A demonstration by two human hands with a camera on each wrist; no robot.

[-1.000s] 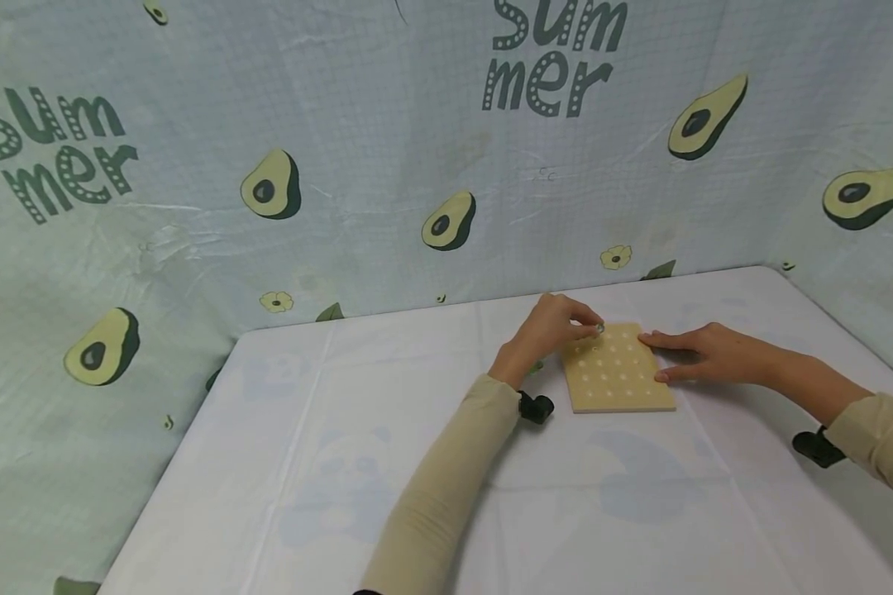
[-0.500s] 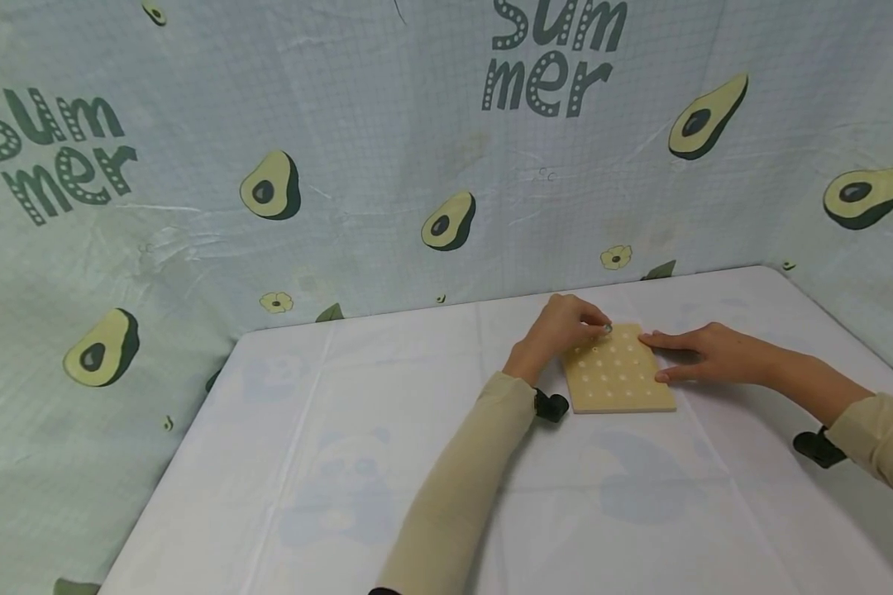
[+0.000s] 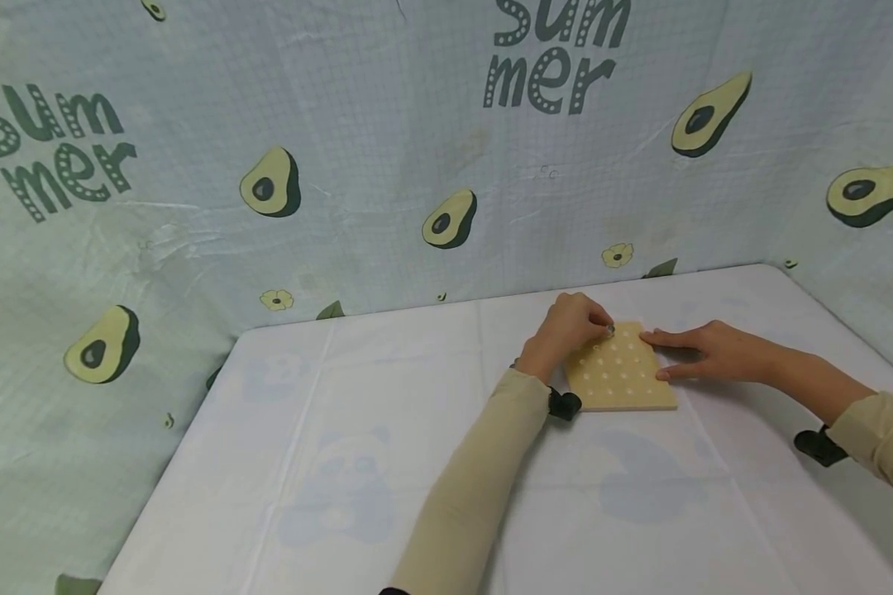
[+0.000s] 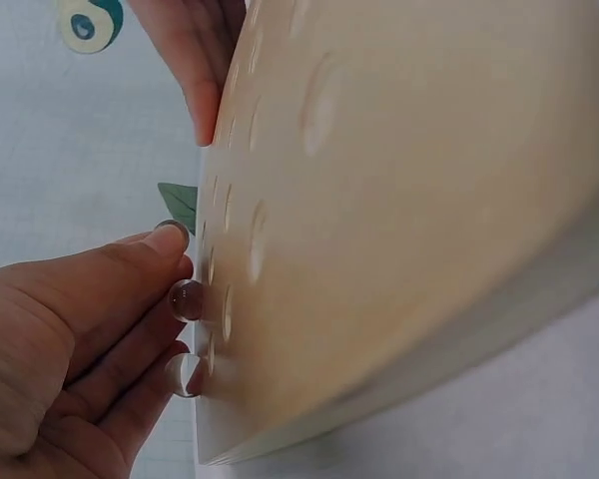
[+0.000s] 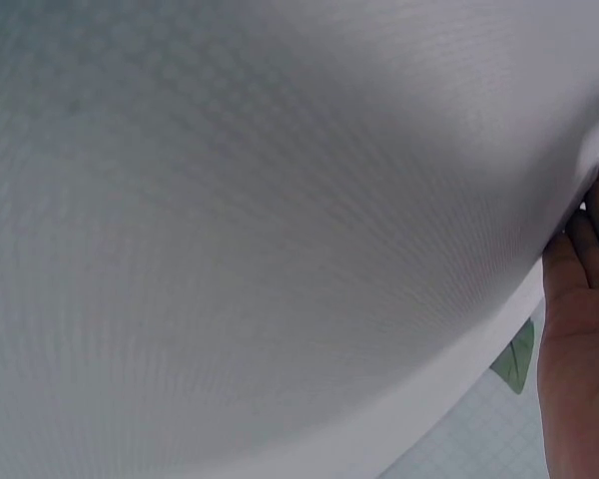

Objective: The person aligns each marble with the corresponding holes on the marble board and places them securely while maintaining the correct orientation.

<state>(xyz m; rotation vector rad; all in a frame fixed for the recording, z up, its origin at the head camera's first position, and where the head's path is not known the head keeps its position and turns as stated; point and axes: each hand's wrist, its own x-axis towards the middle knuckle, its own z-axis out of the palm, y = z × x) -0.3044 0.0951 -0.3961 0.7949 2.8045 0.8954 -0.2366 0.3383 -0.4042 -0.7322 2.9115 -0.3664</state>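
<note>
A square tan board (image 3: 621, 398) with rows of round hollows lies flat near the back of the table. Over its far left part, my left hand (image 3: 569, 322) pinches a clear glass marble (image 4: 177, 230) between thumb and fingertips. Beneath that, two more marbles show on the board's surface in the left wrist view, a darker marble (image 4: 186, 299) and a clear marble (image 4: 188, 374). My right hand (image 3: 707, 351) rests at the board's right edge, its fingers mostly straight and fingertips touching the edge. The right wrist view shows only part of this hand and the table.
A white cloth with faint prints covers the table (image 3: 327, 430). Behind and left of it hangs a pale curtain (image 3: 357, 165) printed with avocados and lettering. The table's back edge runs close behind the board.
My left hand has moved a little to the right along the board's far side, still pinching the marble. The right hand and the board keep their places.
</note>
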